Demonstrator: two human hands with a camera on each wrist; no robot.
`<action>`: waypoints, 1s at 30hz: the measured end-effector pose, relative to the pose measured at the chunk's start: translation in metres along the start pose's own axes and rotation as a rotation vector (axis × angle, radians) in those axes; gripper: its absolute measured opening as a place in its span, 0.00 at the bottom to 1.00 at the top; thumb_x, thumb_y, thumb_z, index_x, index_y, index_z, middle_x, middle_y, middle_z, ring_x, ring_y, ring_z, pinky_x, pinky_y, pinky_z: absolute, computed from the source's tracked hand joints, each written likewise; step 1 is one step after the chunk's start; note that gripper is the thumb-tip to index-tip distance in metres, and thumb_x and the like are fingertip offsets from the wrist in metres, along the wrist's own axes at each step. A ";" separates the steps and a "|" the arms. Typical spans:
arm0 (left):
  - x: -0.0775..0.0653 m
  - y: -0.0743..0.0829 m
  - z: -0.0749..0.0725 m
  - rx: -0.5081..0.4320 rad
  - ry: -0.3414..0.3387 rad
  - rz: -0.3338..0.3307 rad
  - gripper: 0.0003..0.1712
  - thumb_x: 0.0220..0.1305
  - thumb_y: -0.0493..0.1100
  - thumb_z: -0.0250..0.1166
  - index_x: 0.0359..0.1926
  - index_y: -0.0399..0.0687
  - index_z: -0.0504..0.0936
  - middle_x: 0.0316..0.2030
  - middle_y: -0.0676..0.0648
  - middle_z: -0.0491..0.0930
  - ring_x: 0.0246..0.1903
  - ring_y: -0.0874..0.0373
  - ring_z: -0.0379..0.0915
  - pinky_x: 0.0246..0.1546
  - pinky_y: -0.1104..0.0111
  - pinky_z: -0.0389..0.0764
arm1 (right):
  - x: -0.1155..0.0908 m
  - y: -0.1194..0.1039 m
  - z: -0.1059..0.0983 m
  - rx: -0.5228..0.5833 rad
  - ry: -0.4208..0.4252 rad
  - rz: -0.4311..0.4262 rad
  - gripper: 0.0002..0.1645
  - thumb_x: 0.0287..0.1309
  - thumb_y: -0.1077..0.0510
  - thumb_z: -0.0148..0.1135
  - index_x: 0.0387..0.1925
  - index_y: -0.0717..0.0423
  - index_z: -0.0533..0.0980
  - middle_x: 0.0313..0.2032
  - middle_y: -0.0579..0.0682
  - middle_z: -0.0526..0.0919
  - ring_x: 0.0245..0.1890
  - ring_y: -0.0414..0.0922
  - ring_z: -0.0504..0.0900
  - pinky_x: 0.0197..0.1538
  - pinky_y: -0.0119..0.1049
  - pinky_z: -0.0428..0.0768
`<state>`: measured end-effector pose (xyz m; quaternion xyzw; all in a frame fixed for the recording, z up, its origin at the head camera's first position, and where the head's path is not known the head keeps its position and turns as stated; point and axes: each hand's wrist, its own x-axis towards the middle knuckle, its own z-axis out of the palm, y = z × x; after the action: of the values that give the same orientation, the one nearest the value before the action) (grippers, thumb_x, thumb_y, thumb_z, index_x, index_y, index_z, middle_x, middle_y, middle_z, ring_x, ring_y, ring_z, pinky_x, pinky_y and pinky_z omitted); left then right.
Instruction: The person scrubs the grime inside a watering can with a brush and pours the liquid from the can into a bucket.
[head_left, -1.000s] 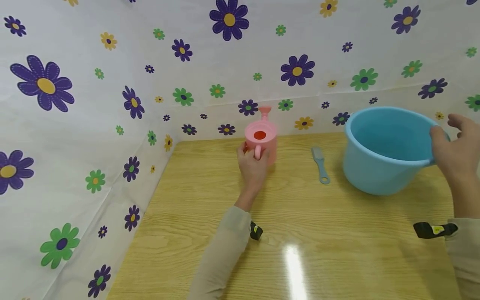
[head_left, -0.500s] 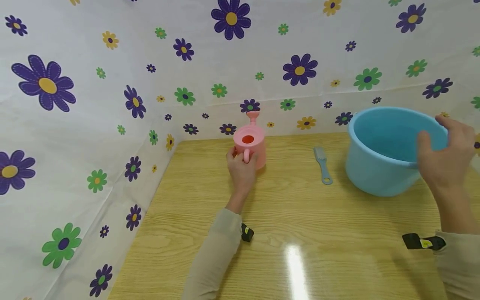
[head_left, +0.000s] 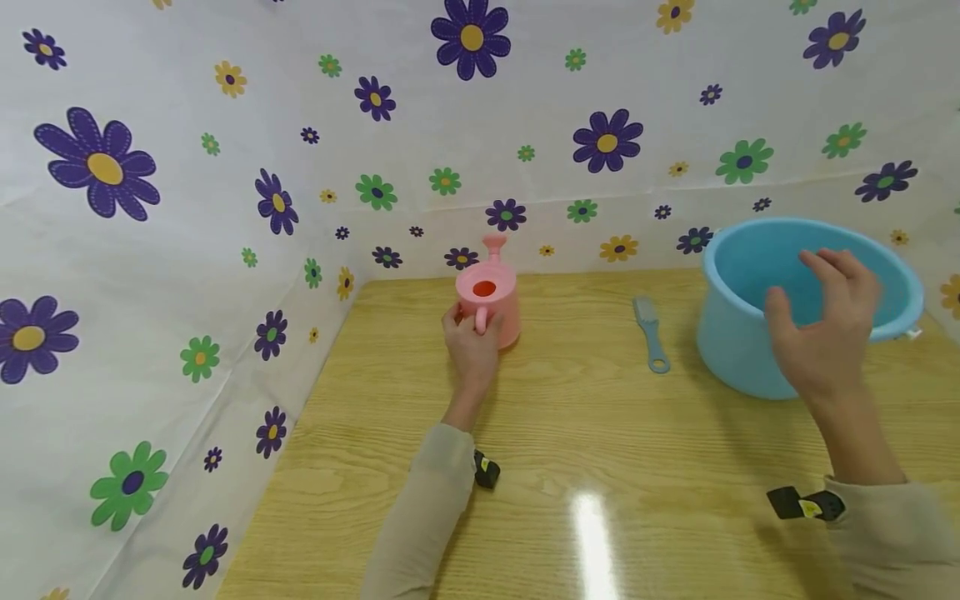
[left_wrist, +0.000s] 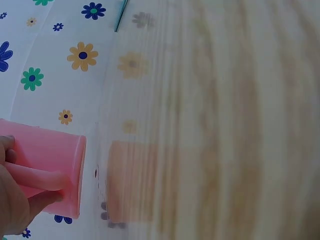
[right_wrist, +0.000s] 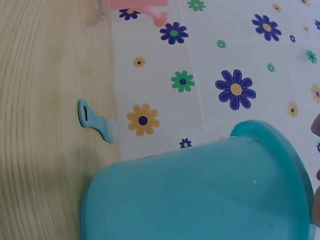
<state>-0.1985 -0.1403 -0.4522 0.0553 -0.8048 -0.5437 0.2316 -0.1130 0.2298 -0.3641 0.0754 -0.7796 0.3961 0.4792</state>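
My left hand (head_left: 471,350) grips a pink watering can (head_left: 506,304) by its handle at the table's back left. The can stays upright, its spout facing the patterned sheet behind. In the left wrist view, thumb and fingers curl round the handle, and a strip of space separates the can's base from its reflection in the tabletop. My right hand (head_left: 828,333) is held in front of a large light-blue tub (head_left: 738,350), fingers spread and nothing in them. The tub stands at the right, overlapped by that hand in the head view.
A blue brush (head_left: 652,337) with pale bristles lies between can and tub. White flowered sheeting (head_left: 510,108) rises along the back and left edges of the wood-grain table (head_left: 555,433). A strip of light reflects on the tabletop in front.
My left hand has brought the watering can left and slightly nearer. My right hand has left the tub's right rim and moved left, across the tub's front.
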 end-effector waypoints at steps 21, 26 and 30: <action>0.013 -0.009 -0.013 0.060 -0.021 -0.051 0.19 0.66 0.44 0.67 0.41 0.27 0.84 0.66 0.34 0.64 0.66 0.44 0.63 0.66 0.57 0.69 | -0.017 -0.048 0.041 0.200 0.334 -0.216 0.20 0.52 0.57 0.57 0.38 0.72 0.77 0.44 0.70 0.78 0.57 0.67 0.74 0.66 0.59 0.68; 0.014 -0.009 -0.020 0.158 -0.056 -0.046 0.19 0.68 0.47 0.66 0.39 0.30 0.84 0.66 0.34 0.66 0.68 0.45 0.61 0.67 0.56 0.67 | -0.023 -0.050 0.049 0.220 0.322 -0.223 0.19 0.54 0.57 0.57 0.38 0.72 0.78 0.44 0.70 0.79 0.57 0.66 0.75 0.66 0.59 0.69; 0.013 -0.008 -0.025 0.256 -0.097 -0.097 0.19 0.68 0.50 0.65 0.37 0.35 0.84 0.65 0.36 0.67 0.68 0.46 0.61 0.67 0.52 0.68 | -0.026 -0.050 0.054 0.234 0.319 -0.230 0.19 0.54 0.57 0.56 0.38 0.72 0.78 0.44 0.70 0.79 0.56 0.65 0.76 0.65 0.58 0.70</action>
<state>-0.2002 -0.1691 -0.4482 0.0968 -0.8742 -0.4490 0.1572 -0.1112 0.1514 -0.3702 0.1550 -0.6290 0.4334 0.6265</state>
